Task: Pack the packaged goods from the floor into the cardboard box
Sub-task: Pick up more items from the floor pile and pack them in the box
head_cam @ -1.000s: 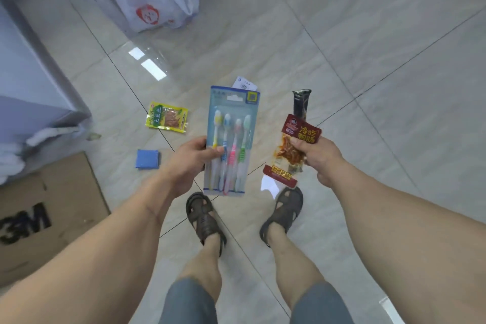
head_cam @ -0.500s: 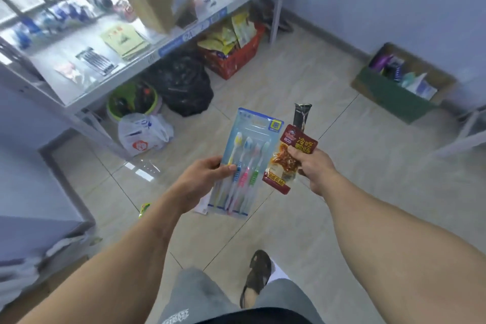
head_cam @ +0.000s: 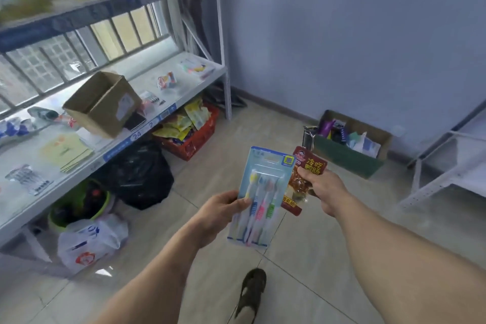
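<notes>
- The left hand point(head_cam: 218, 214) grips a toothbrush pack point(head_cam: 259, 197) by its left edge, thumb across the front.
- The right hand point(head_cam: 324, 189) pinches a red snack packet point(head_cam: 302, 181), fingers curled round it; a dark slim item point(head_cam: 308, 137) behind it seems to be in the same hand, though that is unclear.
- These goods are off the floor point(head_cam: 302, 258) but not yet packed.
- The cardboard box point(head_cam: 349, 143) sits by the far wall, well apart from both hands and already holding several goods.
- I judge the carry and drop remain; no loose goods show on the visible floor.
</notes>
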